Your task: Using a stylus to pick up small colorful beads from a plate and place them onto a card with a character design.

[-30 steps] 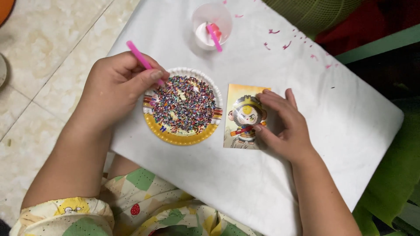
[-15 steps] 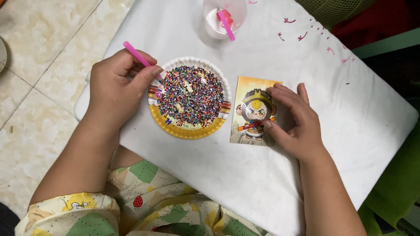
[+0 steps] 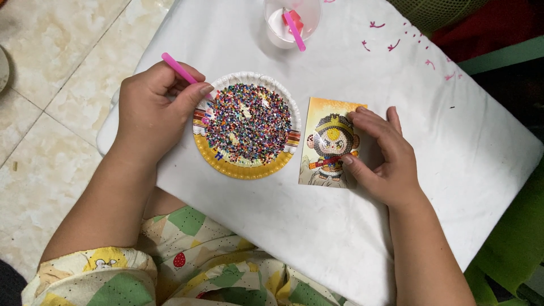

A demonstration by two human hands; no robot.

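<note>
Bead plate (image 3: 247, 170): round paper plate with yellow rim, heaped with small multicoloured beads (image 3: 246, 122), set near left edge of white tabletop (image 3: 453, 136), close to front edge as well.

Left hand (image 3: 153, 107): curled, fingers pressed together around pink pen-like applicator (image 3: 180, 69); tip dipped into beads at plate's left rim, upper end slanting up and left, out over table edge toward tiled floor (image 3: 51, 73).

Picture card (image 3: 328, 141): small rectangular card showing cartoon figure in gold headgear, lying flat just right of plate, narrow gap between the two.

Right hand (image 3: 382, 158): loosely spread, fingertips pressing card's upper right corner, thumb pressing its right side near mid-height; palm resting on tabletop beside card.

Clear plastic cup (image 3: 292, 22): at far edge of view, holding second pink stick, well apart from plate.

Open tabletop: wide bare stretch right of card, scattered pink scraps (image 3: 391, 42) toward far right; little room left of plate before table edge.
</note>
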